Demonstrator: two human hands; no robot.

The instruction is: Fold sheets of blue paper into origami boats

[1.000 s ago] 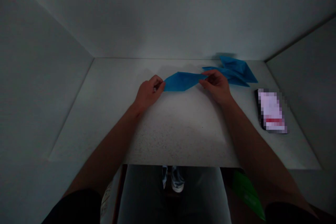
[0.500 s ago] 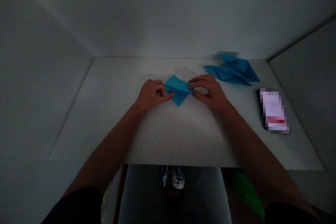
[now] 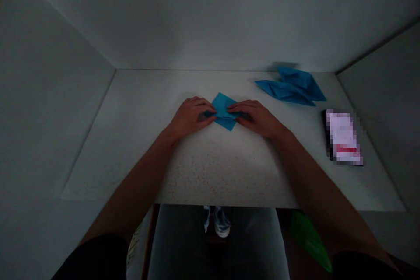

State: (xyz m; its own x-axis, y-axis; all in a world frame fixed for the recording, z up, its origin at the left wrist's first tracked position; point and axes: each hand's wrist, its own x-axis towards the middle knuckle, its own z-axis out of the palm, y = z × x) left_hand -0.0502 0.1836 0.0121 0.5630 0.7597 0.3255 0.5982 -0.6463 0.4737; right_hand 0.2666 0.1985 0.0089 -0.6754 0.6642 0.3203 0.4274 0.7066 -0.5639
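White walls close in a dim alcove on three sides, and a pale speckled table [image 3: 210, 170] fills its floor. At the middle of the table lies a blue paper [image 3: 224, 110], folded small into a diamond shape with one corner pointing toward the person and one away. The left hand [image 3: 192, 116] lies palm down on the paper's left side, fingers flat and nearly straight, their tips pressing the paper against the table. The right hand [image 3: 254, 116] mirrors it on the right side, also flat, fingertips pressing the paper. The fingertips of both hands almost meet over the paper's middle. Neither hand grips anything; both only press down.

Well apart, at the far right of the table, lie two folded blue shapes [image 3: 292, 86], overlapping each other near the back wall. Nearer, by the right edge, a phone [image 3: 343, 138] lies flat, its screen lit. Below the table edge a green item [image 3: 308, 240] shows beside the person's right arm.
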